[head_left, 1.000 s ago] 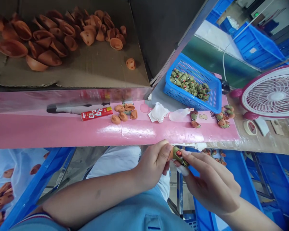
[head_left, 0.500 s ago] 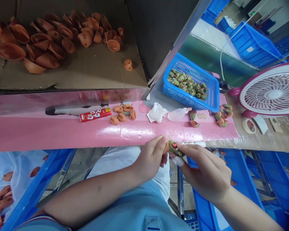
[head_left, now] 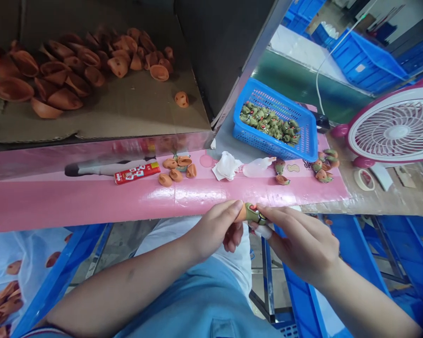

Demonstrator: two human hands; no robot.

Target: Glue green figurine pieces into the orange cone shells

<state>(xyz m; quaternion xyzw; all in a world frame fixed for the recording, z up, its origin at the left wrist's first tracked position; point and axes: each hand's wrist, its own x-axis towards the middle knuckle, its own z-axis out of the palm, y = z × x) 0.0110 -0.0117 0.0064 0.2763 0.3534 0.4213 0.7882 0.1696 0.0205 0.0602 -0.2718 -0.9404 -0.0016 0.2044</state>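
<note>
Holding one green-and-orange piece [head_left: 251, 213] in two hands [head_left: 303, 239].

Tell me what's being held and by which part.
A small orange-and-green painted piece: the left hand pinches its orange end, the right hand its green, patterned end.

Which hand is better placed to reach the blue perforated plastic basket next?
Right hand, likely: nearer the basket and pinching the green end of the rounded orange-and-green piece; the left hand holds the orange end, farther away.
</note>
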